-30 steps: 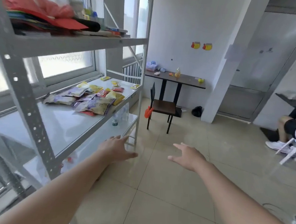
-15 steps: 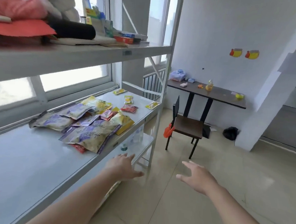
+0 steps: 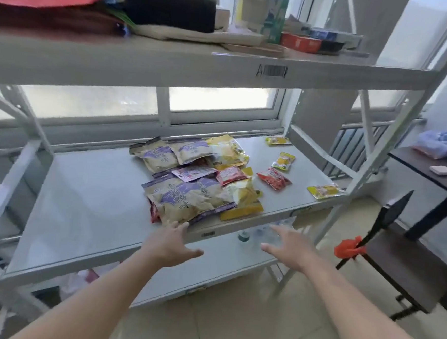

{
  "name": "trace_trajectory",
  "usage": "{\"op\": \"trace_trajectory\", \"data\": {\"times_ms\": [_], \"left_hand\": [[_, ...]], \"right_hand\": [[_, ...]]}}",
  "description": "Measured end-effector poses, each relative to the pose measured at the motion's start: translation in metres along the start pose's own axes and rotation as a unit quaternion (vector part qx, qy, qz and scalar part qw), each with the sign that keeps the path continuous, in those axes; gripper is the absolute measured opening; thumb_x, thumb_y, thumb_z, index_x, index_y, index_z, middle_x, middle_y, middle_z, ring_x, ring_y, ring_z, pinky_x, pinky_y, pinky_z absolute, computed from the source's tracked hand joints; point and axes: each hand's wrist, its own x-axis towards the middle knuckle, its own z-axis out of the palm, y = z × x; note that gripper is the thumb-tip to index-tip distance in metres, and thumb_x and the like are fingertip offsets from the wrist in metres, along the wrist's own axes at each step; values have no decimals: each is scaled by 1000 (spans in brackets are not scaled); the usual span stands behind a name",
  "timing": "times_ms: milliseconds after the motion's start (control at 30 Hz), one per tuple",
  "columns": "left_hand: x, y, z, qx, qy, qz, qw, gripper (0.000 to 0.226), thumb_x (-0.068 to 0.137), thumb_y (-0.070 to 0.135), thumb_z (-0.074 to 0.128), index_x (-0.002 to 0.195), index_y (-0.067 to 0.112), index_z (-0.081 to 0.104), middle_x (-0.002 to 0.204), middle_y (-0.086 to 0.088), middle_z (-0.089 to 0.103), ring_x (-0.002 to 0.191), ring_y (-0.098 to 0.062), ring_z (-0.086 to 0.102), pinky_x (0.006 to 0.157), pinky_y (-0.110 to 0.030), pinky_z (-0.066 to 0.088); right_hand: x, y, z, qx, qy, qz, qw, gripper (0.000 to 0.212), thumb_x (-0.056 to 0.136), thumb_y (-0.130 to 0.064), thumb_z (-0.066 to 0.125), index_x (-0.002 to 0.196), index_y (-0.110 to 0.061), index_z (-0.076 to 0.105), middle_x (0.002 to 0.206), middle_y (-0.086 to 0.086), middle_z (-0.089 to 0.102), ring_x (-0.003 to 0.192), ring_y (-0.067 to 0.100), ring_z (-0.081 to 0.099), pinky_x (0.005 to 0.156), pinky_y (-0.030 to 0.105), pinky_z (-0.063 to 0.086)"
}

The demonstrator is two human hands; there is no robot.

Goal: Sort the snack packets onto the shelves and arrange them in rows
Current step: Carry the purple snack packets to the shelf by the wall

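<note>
The crinkly foil snack packets (image 3: 190,177) lie in a loose overlapping heap on the pale grey metal middle shelf (image 3: 88,191), just ahead of my two hands. The nearest, a large purple-and-tan packet (image 3: 185,201), sits at the shelf's front edge, with my left hand (image 3: 170,245) right below it, fingertips about at its corner; I cannot tell whether they touch it. That grip is spread wide and has hold of nothing. My right hand (image 3: 287,249) hovers beyond the shelf's front edge, fingers splayed, equally empty, over the lower shelf (image 3: 223,264) where clear plastic bottles (image 3: 263,233) lie.

Further out from my right grip, small yellow packets (image 3: 284,161) and a red one (image 3: 274,178) lie scattered singly towards the far right end of the shelf.

As I judge it, sorting has hardly begun: no rows anywhere, kinds mixed in the heap. Everything remains: separating purple, yellow and red packets, then lining each up. The shelf to the left of my left grip is bare, with room for rows.
</note>
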Motion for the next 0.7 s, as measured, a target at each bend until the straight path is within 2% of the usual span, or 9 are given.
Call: {"op": "trace_trajectory", "data": {"times_ms": [133,233,367,533,700], "left_hand": [[44,-23,5,-15,43,-69,997,95,72,82,43,147,26,32,152,0,36,134,-24,39,105,-40,39],[89,-29,4,-6,111,-110,988,90,75,81,41,145,25,35,155,-1,30,133,-26,39,101,-41,41],[141,-25,7,8,182,-142,973,93,73,85,39,143,24,37,145,-3,44,131,-28,40,101,-42,38],[177,-23,30,10,157,-130,979,121,53,101,15,148,27,29,153,-7,32,140,-29,26,113,-47,24],[160,-48,41,19,142,-104,984,110,61,92,36,152,32,21,161,-3,12,147,-24,4,119,-44,3]], "right_hand": [[81,-33,2,-32,-12,-82,996,74,82,-62,55,146,-31,33,153,-5,35,136,18,39,106,41,39],[145,-62,5,-50,12,-136,989,64,88,-49,56,145,-29,36,152,-3,37,133,22,42,103,40,41],[219,-97,20,-72,13,-209,975,63,89,-36,58,146,-27,34,152,0,37,134,24,40,106,41,39],[263,-114,48,-109,-6,-273,956,68,87,-41,61,147,-18,36,150,6,39,136,27,36,110,40,32],[270,-112,56,-114,-4,-308,945,67,92,-41,54,149,-15,31,152,11,34,140,28,28,114,39,23]]}}
